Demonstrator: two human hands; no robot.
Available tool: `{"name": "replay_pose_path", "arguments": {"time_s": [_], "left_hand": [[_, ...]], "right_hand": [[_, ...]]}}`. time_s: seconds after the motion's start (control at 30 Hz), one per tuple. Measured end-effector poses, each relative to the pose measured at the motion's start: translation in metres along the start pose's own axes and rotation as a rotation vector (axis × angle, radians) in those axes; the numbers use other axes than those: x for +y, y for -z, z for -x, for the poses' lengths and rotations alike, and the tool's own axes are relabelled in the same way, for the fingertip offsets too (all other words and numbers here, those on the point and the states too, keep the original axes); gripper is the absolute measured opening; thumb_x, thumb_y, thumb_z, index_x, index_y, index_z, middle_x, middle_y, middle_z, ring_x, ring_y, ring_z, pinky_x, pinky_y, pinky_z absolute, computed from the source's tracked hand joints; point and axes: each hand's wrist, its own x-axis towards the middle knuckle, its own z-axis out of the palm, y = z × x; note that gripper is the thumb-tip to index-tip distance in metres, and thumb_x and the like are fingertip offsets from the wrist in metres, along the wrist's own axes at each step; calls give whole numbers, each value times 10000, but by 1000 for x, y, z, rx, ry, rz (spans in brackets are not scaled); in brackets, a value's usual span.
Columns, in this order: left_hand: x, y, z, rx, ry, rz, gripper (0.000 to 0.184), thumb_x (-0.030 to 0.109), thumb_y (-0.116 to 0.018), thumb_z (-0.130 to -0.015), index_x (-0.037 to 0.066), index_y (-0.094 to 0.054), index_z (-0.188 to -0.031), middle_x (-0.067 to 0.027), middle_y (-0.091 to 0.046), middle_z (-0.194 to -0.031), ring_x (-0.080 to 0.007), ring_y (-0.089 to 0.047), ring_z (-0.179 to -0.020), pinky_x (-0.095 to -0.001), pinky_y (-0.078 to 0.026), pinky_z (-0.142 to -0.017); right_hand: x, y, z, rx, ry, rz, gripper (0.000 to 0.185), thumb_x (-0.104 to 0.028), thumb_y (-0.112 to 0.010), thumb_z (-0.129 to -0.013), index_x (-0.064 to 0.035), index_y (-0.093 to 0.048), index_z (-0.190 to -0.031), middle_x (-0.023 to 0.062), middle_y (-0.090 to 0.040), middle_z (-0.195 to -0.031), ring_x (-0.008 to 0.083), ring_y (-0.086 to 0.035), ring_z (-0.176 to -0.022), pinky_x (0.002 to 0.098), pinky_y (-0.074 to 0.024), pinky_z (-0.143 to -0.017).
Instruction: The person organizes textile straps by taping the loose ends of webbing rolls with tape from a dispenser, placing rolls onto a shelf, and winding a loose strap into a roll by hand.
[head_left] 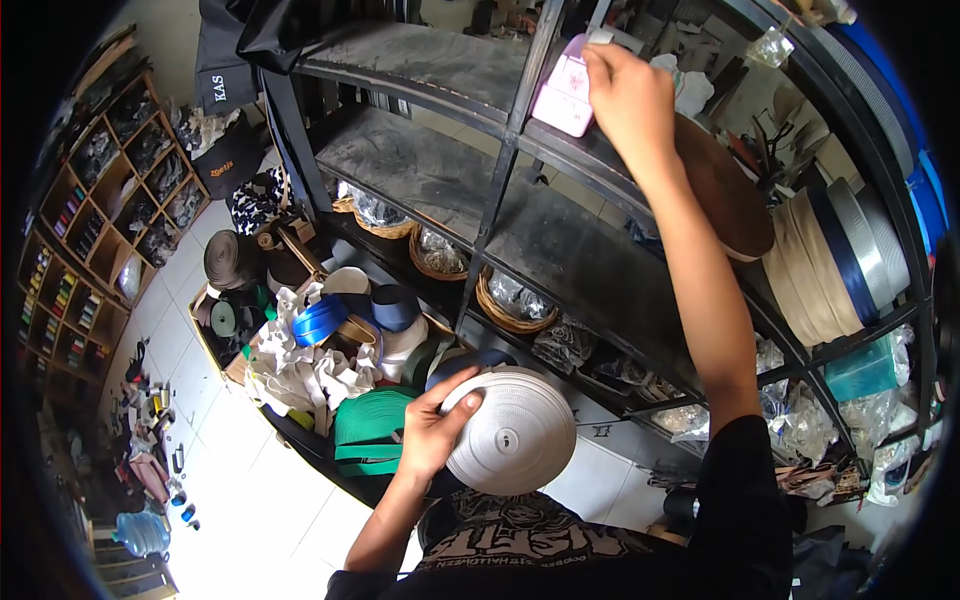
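My left hand (430, 432) grips the rim of a large flat roll of whitish webbing (520, 440), thumb on its face, held in front of my body. My right hand (632, 100) reaches up to the dark metal shelf rack (500, 165). Its fingers are closed on the edge of a pink and lilac flat object with rounded corners (566, 100), beside an upright post; its exact kind I cannot make out. Just left of the webbing roll lies a green webbing roll (368, 430) in a bin with other rolls and crumpled white strips (330, 378).
Beige, navy and grey webbing rolls (815, 265) stand on the rack at right. Wicker baskets (512, 308) with plastic-wrapped goods sit on the low shelf. A wooden cubby shelf (90, 220) holds thread spools at far left. Small items lie scattered on the tiled floor (240, 480).
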Motion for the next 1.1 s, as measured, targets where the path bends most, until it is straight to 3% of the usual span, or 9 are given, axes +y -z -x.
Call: {"name": "replay_pose_path", "arguments": {"time_s": [0.17, 0.27, 0.4, 0.7, 0.83, 0.87, 0.97, 1.03, 1.1], "left_hand": [[3, 0, -2, 15, -25, -45, 366, 89, -673, -860, -21, -590, -1199, -89, -668, -1039, -100, -597, -914, -232, -469, -837], [2, 1, -2, 16, -31, -36, 364, 90, -673, -860, -20, -591, -1198, -91, -669, -1035, -101, -598, -910, -233, -470, -836], [1, 0, -2, 2, -15, -35, 366, 93, -674, -860, -21, -591, -1198, -91, -669, -1034, -101, -600, -904, -232, -471, -832], [-7, -4, -9, -28, 22, -42, 362, 75, -657, -870, -28, -578, -1208, -95, -672, -1028, -102, -608, -908, -226, -477, -823], [-7, -5, -14, -28, 20, -45, 354, 71, -660, -867, -29, -586, -1198, -102, -671, -1035, -108, -611, -920, -230, -477, -829], [-7, -4, -15, -26, 17, -49, 352, 70, -662, -865, -29, -588, -1195, -104, -669, -1043, -112, -611, -927, -233, -476, -837], [-8, -2, -20, -4, -11, -38, 354, 66, -672, -856, -29, -594, -1187, -109, -663, -1074, -122, -608, -950, -244, -469, -863], [-7, 3, -20, 9, -11, -50, 367, 60, -685, -842, -27, -595, -1187, -115, -651, -1114, -132, -600, -981, -258, -458, -896], [2, 3, -24, 28, -10, -111, 375, 67, -694, -835, -15, -600, -1189, -114, -657, -1102, -133, -604, -970, -257, -461, -890]], "right_hand": [[-7, 2, 8, -85, 223, 170, 118, -130, -560, -822, -71, -662, -829, 123, -663, -735, 312, -658, -682, 404, -535, -614], [-2, -6, 14, 3, 405, 172, 85, -86, -557, -782, -45, -631, -791, 114, -675, -833, 279, -673, -749, 388, -543, -624], [-1, -11, 24, -4, 585, 424, 217, -49, -588, -730, 15, -647, -929, 130, -667, -977, 263, -643, -936, 348, -524, -818], [0, -24, 37, -30, 563, 524, 307, -46, -569, -690, 95, -635, -955, 219, -654, -1006, 330, -624, -1017, 408, -439, -983], [-3, -33, 52, -10, 587, 469, 312, -69, -587, -665, 135, -640, -895, 283, -650, -934, 375, -635, -985, 462, -453, -963], [1, -40, 61, 48, 581, 434, 301, -59, -596, -670, 114, -643, -911, 253, -660, -945, 349, -646, -972, 437, -446, -980], [-5, -26, 49, 95, 364, 88, 230, -40, -624, -742, 25, -667, -958, 173, -680, -935, 273, -668, -915, 358, -531, -834], [-21, -10, 48, 137, 132, -255, 152, -65, -647, -815, -35, -682, -960, 127, -688, -901, 247, -685, -773, 308, -561, -669], [-34, 14, 47, 2, -140, -549, 159, -105, -662, -840, -29, -694, -976, 130, -699, -887, 156, -685, -726, 249, -541, -673]]}}
